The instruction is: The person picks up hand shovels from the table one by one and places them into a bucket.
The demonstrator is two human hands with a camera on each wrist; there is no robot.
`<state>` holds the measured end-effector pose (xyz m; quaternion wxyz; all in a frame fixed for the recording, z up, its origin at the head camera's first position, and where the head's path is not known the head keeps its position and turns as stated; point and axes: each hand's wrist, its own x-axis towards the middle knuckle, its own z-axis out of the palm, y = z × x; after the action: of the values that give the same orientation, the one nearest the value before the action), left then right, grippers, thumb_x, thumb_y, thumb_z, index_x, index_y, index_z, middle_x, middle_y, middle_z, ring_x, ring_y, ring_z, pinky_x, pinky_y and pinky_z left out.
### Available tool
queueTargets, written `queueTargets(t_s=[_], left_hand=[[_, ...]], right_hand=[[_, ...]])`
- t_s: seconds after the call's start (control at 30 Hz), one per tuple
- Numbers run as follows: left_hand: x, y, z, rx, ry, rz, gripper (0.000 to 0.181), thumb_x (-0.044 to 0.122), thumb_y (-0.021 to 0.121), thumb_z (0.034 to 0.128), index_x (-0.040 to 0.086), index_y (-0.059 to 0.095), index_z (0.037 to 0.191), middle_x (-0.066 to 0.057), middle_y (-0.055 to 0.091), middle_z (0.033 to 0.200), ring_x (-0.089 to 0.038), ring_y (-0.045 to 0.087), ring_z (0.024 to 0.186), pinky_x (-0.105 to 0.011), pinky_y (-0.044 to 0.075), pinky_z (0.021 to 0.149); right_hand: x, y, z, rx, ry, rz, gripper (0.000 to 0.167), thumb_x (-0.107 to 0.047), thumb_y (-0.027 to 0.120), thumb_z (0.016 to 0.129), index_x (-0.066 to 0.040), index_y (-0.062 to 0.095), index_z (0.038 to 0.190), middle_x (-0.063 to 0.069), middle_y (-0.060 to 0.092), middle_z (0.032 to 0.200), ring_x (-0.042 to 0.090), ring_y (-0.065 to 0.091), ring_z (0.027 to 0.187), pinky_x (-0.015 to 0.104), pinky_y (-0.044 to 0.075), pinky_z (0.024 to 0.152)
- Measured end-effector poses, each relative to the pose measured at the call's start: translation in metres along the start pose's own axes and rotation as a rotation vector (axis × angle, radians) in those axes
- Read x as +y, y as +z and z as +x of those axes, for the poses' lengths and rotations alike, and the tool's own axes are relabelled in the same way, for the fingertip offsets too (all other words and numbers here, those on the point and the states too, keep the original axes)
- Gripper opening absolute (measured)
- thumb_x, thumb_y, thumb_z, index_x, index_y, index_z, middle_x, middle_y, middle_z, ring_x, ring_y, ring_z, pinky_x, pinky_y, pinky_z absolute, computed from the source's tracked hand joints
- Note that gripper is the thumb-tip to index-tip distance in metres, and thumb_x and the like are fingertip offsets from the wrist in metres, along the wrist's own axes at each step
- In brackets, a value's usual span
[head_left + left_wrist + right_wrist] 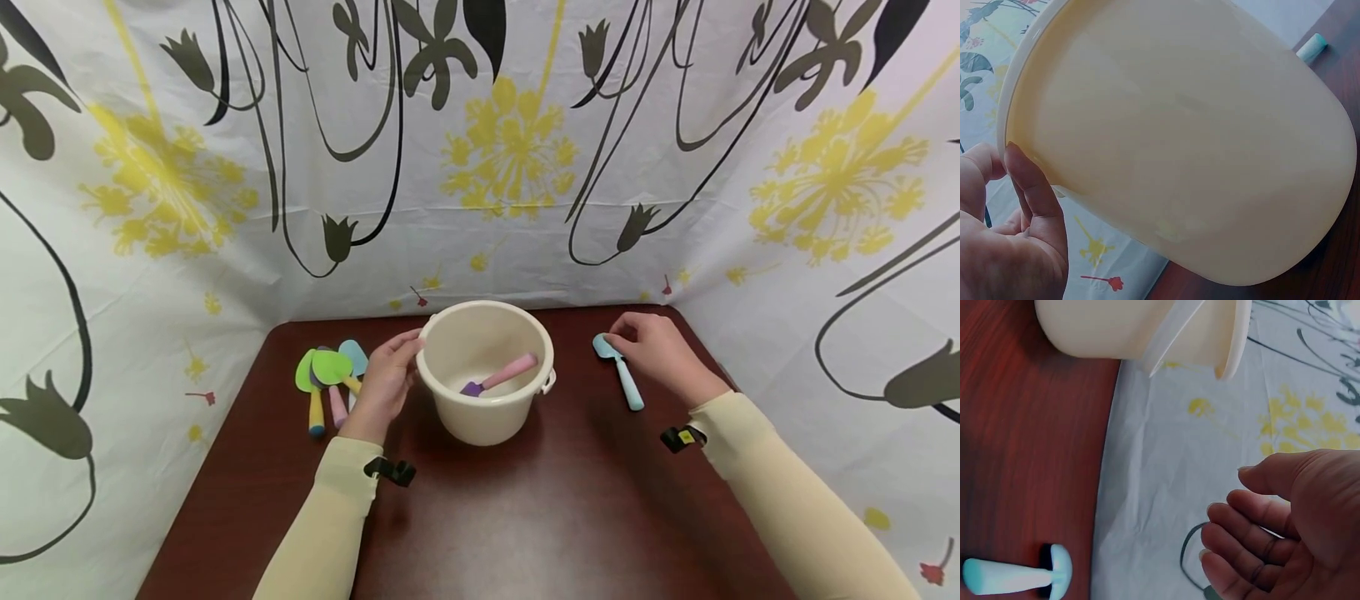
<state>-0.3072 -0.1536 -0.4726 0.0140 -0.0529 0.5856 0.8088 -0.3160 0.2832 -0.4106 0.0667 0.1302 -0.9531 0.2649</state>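
Observation:
A cream bucket (pixel 480 417) stands upright near the back of the table. My left hand (pixel 386 379) holds its rim on the left side; in the left wrist view the fingers (pixel 1035 181) meet the rim. Inside leans a small toy shovel with a pink handle (pixel 512 371) and purple blade. To the right lies a light blue toy shovel (pixel 630 385), handle toward me. My right hand (pixel 652 346) hovers above its blade. In the right wrist view that hand's fingers bend loosely, apart from the blue shovel (pixel 1013 577), with nothing in them.
Left of the bucket lies a pile of several toy shovels with green and blue blades, one with a yellow handle (pixel 317 410). The dark reddish table (pixel 480 525) is bordered by a patterned white cloth (pixel 420 167) at the back and sides.

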Motion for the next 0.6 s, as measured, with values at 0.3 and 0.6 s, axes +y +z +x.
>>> queueTargets(t_s=[0.3,0.6], left_hand=[[0.0,0.0,0.001,0.003,0.002,-0.009,0.038,0.025,0.074,0.1091,0.005,0.072,0.142,-0.013,0.073,0.128,-0.023,0.068,0.1,-0.025,0.056,0.076],[-0.001,0.0,0.002,0.002,0.007,-0.016,0.038,0.023,0.074,0.1086,0.004,0.072,0.142,-0.012,0.074,0.125,-0.021,0.068,0.096,-0.024,0.057,0.075]], right_hand=[[0.039,0.014,-0.017,0.009,0.054,-0.002,0.018,-0.022,0.073,0.108,-0.005,0.075,0.111,0.007,0.075,0.093,0.021,0.061,0.074,0.039,0.051,0.067],[0.069,0.034,-0.028,0.006,0.157,0.028,0.024,-0.026,0.074,0.108,-0.003,0.074,0.11,0.011,0.075,0.095,0.023,0.063,0.078,0.039,0.051,0.067]])
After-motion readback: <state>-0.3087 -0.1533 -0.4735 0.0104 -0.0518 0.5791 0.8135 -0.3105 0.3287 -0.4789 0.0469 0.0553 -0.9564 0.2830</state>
